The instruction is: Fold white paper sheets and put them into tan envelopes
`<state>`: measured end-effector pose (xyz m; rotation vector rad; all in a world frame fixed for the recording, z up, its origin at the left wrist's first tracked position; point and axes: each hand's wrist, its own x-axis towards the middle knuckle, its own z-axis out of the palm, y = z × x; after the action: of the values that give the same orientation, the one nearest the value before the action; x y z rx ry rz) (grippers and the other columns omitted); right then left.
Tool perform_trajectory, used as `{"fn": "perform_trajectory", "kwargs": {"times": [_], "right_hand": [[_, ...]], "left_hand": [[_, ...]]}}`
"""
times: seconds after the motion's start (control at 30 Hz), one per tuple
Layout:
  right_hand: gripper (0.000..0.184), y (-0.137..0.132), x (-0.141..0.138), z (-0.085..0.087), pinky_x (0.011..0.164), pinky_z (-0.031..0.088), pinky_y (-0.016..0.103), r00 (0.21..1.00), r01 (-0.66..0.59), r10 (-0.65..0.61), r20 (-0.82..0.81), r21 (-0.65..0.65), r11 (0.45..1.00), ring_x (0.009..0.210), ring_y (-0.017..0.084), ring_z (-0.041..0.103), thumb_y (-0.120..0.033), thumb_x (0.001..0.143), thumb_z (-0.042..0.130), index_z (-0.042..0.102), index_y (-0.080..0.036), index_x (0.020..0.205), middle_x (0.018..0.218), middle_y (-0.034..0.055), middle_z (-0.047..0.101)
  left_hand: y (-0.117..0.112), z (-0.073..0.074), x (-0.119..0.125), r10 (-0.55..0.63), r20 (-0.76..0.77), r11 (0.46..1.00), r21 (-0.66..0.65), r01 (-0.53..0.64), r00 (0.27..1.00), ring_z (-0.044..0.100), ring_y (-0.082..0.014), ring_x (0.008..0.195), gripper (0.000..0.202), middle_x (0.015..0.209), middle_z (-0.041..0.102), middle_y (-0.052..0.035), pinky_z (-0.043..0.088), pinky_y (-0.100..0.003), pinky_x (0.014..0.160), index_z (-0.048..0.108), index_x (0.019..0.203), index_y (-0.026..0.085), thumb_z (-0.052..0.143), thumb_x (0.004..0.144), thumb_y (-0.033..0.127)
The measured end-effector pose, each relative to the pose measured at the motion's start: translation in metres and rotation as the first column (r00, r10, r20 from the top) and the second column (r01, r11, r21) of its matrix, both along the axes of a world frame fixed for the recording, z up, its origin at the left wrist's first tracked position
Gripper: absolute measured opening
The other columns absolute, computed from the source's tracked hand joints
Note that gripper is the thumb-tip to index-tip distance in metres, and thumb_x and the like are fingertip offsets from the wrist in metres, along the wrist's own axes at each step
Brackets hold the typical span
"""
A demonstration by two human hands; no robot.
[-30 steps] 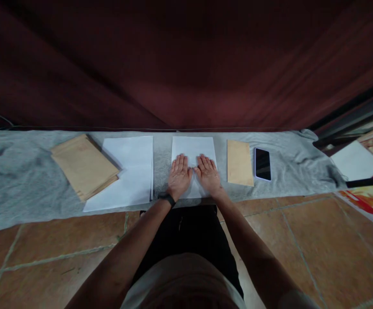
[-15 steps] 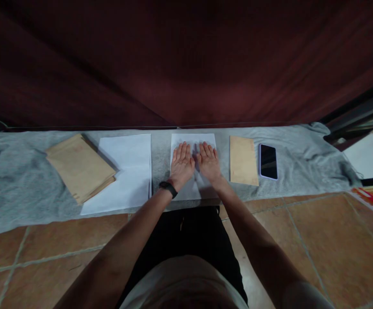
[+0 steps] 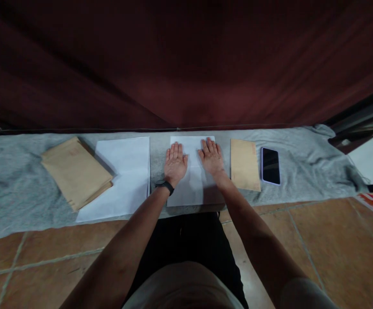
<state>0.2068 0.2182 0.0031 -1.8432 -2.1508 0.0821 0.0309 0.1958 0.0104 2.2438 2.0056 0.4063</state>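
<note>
A white sheet of paper (image 3: 193, 184) lies on the grey cloth straight in front of me, with a crease across it. My left hand (image 3: 175, 164) rests flat on its left side, fingers stretched out, a dark band on the wrist. On the sheet's right side lies my right hand (image 3: 212, 159), also flat, its fingers slightly spread. Bare paper shows between the two hands. Just right of the sheet is a single brown envelope (image 3: 245, 165) with faint red print.
To the left, a stack of brown envelopes (image 3: 77, 171) partly covers a pile of white paper (image 3: 125, 176). A phone (image 3: 270, 166) in a purple case lies right of the single envelope. The grey cloth (image 3: 311, 167) has wrinkles, and a dark red curtain (image 3: 186, 86) hangs behind.
My hands have slid apart across the paper, the left one leftward and the right one slightly rightward. More of the sheet's middle now shows. The view has shifted slightly.
</note>
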Motion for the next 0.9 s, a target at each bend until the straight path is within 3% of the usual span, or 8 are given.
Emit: {"fn": "perform_trajectory", "kwargs": {"times": [0.13, 0.27, 0.33, 0.43, 0.53, 0.6, 0.9], "right_hand": [[0.06, 0.006, 0.011, -0.001, 0.124, 0.023, 0.053, 1.0, 0.014, -0.014, 0.009, 0.012, 1.0, 0.152, 0.032, 0.03, -0.043, 0.108, 0.031, 0.036, -0.01, 0.158, 0.166, 0.0173, 0.032], [0.06, -0.002, 0.012, 0.006, 0.123, 0.024, 0.054, 0.998, 0.063, -0.062, -0.012, 0.031, 0.998, 0.152, 0.032, 0.032, -0.04, 0.108, 0.028, 0.036, -0.007, 0.157, 0.164, 0.0186, 0.034], [0.061, -0.02, 0.006, 0.012, 0.123, 0.025, 0.055, 0.997, 0.07, -0.069, -0.02, 0.047, 0.996, 0.152, 0.032, 0.031, -0.039, 0.108, 0.028, 0.033, -0.006, 0.158, 0.165, 0.0198, 0.032], [0.059, -0.066, -0.01, 0.016, 0.124, 0.025, 0.053, 0.996, -0.084, 0.085, -0.016, 0.038, 0.996, 0.154, 0.031, 0.028, -0.038, 0.108, 0.03, 0.032, -0.011, 0.16, 0.167, 0.0149, 0.029], [0.056, -0.115, -0.024, 0.011, 0.126, 0.025, 0.049, 0.979, -0.203, 0.203, -0.032, 0.019, 0.979, 0.154, 0.027, 0.03, -0.038, 0.108, 0.033, 0.036, -0.015, 0.159, 0.166, 0.0112, 0.032], [0.053, -0.138, -0.025, 0.006, 0.126, 0.024, 0.049, 0.978, -0.205, 0.205, -0.033, 0.013, 0.979, 0.152, 0.026, 0.033, -0.035, 0.108, 0.033, 0.041, -0.016, 0.157, 0.165, 0.0107, 0.037], [0.056, -0.167, 0.015, 0.001, 0.123, 0.029, 0.05, 0.994, -0.109, 0.108, 0.019, 0.083, 0.991, 0.149, 0.029, 0.039, -0.042, 0.107, 0.039, 0.039, -0.019, 0.158, 0.162, 0.0131, 0.041]], "left_hand": [[-0.026, -0.003, -0.011, 0.039, 0.006, 0.998, 0.041, -0.04, 0.999, 0.022, -0.0286, 0.157, 0.063, 0.166, 0.028, -0.0205, 0.019, -0.049, 0.128, 0.031, 0.157, 0.001, 0.028, 0.105, 0.035], [-0.066, 0.0, -0.022, 0.029, -0.01, 0.997, 0.065, -0.028, 1.0, 0.024, -0.0295, 0.156, 0.061, 0.165, 0.03, -0.02, 0.021, -0.051, 0.127, 0.032, 0.157, 0.003, 0.029, 0.105, 0.034], [-0.086, 0.003, -0.025, 0.018, -0.017, 0.997, 0.069, -0.016, 1.0, 0.024, -0.0311, 0.156, 0.061, 0.166, 0.03, -0.0198, 0.022, -0.053, 0.126, 0.033, 0.157, 0.003, 0.03, 0.105, 0.034], [-0.113, 0.01, -0.021, -0.038, -0.029, 0.996, 0.076, 0.04, 0.999, 0.02, -0.0307, 0.157, 0.059, 0.167, 0.028, -0.0155, 0.021, -0.055, 0.126, 0.032, 0.159, 0.009, 0.032, 0.104, 0.032], [-0.132, 0.014, -0.008, -0.139, -0.057, 0.99, 0.031, 0.14, 0.989, 0.018, -0.0287, 0.158, 0.057, 0.167, 0.03, -0.0097, 0.02, -0.054, 0.127, 0.034, 0.159, 0.014, 0.032, 0.104, 0.027], [-0.14, 0.015, 0.0, -0.189, -0.078, 0.982, -0.007, 0.189, 0.979, 0.02, -0.0272, 0.157, 0.056, 0.166, 0.033, -0.0084, 0.019, -0.053, 0.128, 0.036, 0.158, 0.014, 0.031, 0.104, 0.027], [-0.157, 0.01, -0.018, -0.168, -0.088, 0.984, 0.035, 0.172, 0.982, 0.029, -0.0283, 0.154, 0.062, 0.164, 0.034, -0.0166, 0.022, -0.05, 0.127, 0.037, 0.157, 0.008, 0.036, 0.105, 0.041]]}}
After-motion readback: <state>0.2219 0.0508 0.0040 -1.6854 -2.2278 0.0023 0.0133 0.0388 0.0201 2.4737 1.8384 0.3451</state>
